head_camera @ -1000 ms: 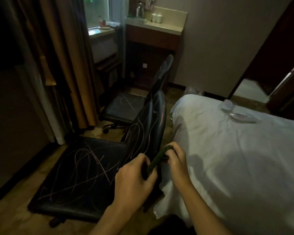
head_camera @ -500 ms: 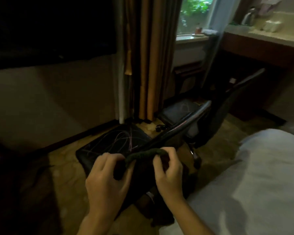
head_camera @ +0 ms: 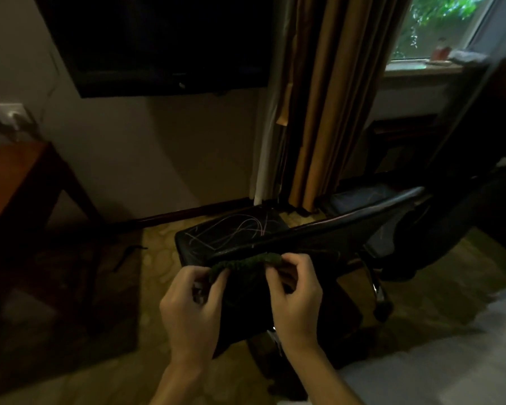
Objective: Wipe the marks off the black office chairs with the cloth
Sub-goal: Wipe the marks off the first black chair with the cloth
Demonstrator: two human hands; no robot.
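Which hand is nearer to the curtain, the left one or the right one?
Right. The right hand holds the cloth end almost directly below the curtain; the left hand holds the other end, farther toward the wall side.

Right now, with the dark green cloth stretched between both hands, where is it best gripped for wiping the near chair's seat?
Probably at its bunched middle, from above. The cloth hangs in a thin band between the left hand and right hand, offering little wiping face; the marked seat lies flat just beyond.
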